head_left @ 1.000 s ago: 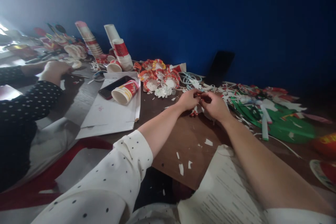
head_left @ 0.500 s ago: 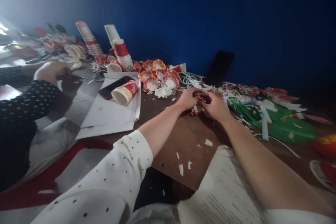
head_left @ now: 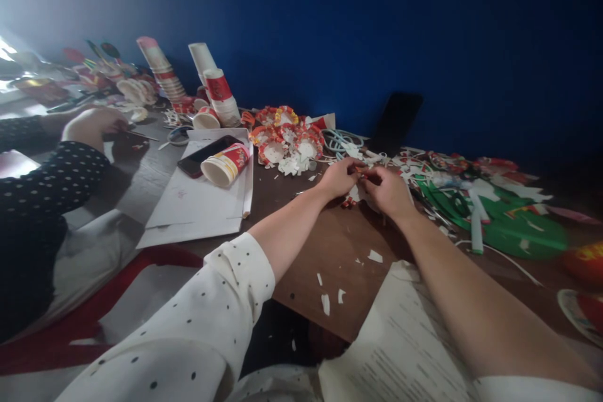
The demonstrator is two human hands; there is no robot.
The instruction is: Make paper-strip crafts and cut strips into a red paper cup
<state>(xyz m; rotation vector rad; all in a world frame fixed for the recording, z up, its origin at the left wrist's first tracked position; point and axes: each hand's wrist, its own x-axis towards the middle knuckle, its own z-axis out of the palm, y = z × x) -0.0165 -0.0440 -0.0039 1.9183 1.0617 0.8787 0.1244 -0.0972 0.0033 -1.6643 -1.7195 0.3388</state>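
Your left hand point(head_left: 338, 179) and right hand point(head_left: 387, 191) met over the brown wooden table point(head_left: 330, 245), fingertips together and pinched on a small red-and-white strip of cut paper cup point(head_left: 362, 171) held between them, just above the tabletop. A further red scrap point(head_left: 347, 203) lay on the table right under your left hand. Beyond your hands sat a heap of red, yellow and white paper-cup flowers point(head_left: 287, 141), and beside that a coil of pale blue cord point(head_left: 340, 140). To your left a red-and-white paper cup lying on its side point(head_left: 225, 164) rested on white sheets of paper point(head_left: 198, 198), touching a black phone point(head_left: 207, 155). Tall stacks of paper cups point(head_left: 217, 95) stood further back. On your right a green paper sheet point(head_left: 518, 226) carried a white marker pen point(head_left: 475, 226) and loose trimmings. A printed white page point(head_left: 405, 333) lay near your right forearm. At far left, another person's hand point(head_left: 92, 127) in a black dotted sleeve point(head_left: 51, 179) rested on the table.
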